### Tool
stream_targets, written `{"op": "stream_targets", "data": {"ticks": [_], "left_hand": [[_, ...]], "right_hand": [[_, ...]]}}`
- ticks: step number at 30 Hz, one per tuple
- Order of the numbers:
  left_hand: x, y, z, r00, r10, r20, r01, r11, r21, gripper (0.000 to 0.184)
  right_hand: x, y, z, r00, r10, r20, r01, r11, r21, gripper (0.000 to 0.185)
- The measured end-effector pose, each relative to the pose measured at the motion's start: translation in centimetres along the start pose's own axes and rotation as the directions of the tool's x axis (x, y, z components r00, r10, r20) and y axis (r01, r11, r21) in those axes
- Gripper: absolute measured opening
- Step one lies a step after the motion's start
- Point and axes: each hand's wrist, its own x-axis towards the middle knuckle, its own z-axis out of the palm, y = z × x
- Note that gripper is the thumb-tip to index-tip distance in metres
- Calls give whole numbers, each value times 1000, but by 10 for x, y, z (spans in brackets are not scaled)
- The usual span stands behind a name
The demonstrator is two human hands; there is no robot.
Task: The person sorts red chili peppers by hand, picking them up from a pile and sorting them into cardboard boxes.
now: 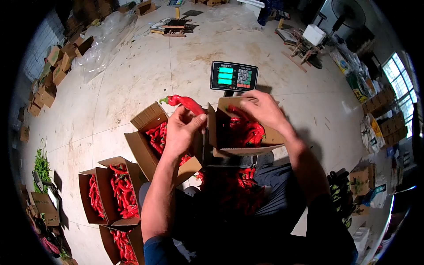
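Observation:
My left hand [179,130] is closed around a red chili pepper [187,104], whose green stem points to the left, above the gap between two boxes. My right hand [263,112] is over the back edge of an open cardboard box [247,152], its fingers loosely bent and apart, with nothing visible in them. Red peppers [247,134] lie inside that box, which rests on a scale. Behind it stands the scale's display [234,76], with three lit green panels. More red peppers [229,187] are heaped below the box, between my legs.
Left of the scale is another cardboard box [140,143] with red peppers. Further left, several filled boxes [92,196] stand on the floor. Green peppers [42,165] lie at far left, dark vegetables [340,194] at right. A fan [348,15] and more scales are at the back.

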Motion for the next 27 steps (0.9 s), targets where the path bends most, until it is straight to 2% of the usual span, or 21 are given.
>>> {"op": "stream_targets", "data": {"ticks": [1,3,5,6,7,8,11,12,13,15,16,19,20,21,23,25,27], "left_hand": [[0,-6,0,1000,-3,-12,4,996,90,17],[-1,-8,7,1000,13,9,-15,982,187,20],[-3,-7,17,999,11,40,-20,973,231,22],[-4,-5,23,998,6,55,-18,974,226,22],[-5,-3,29,998,0,70,-16,975,222,22],[-8,0,37,996,38,78,-52,983,177,24],[-10,-11,34,988,-88,126,67,984,164,27],[-11,-8,31,960,-220,175,207,974,93,26],[-11,-6,28,953,-227,200,230,973,10,22],[-11,-4,25,939,-232,253,276,949,-154,16],[-11,-5,24,939,-214,270,260,954,-148,14],[-10,-6,18,919,-288,270,330,936,-122,14],[-10,-5,19,929,-280,240,305,949,-74,18],[-9,-4,19,938,-281,206,313,938,-147,22],[-6,-1,19,948,-287,134,315,904,-290,31],[-2,-1,12,951,-295,88,306,873,-379,62],[0,2,9,965,-254,64,249,812,-528,74]], "right_hand": [[0,-7,8,995,-19,97,-15,943,333,32],[-9,-33,20,993,-72,97,18,879,476,34],[-16,-51,31,986,-141,85,91,895,437,38],[-19,-60,35,985,-119,123,51,891,452,40],[-17,-55,39,979,-118,169,51,933,356,38],[-17,-53,44,981,-135,141,74,925,372,33],[-13,-40,52,985,-151,84,96,884,458,23],[-10,-34,53,986,-150,70,97,866,491,25],[-3,-29,54,981,-195,25,167,892,421,26],[-10,-33,39,982,-67,176,-40,841,540,26],[-11,-29,37,975,-65,212,-71,814,577,24],[-8,-16,39,955,-92,282,-132,719,682,27],[-7,-13,41,953,-117,278,-126,683,719,28],[-7,-12,42,951,-141,274,-121,645,755,29],[-6,-11,42,947,-168,273,-99,657,748,30],[-8,-21,38,946,-162,282,-104,670,735,29],[-15,-34,31,947,-120,299,-139,683,717,30]]}}
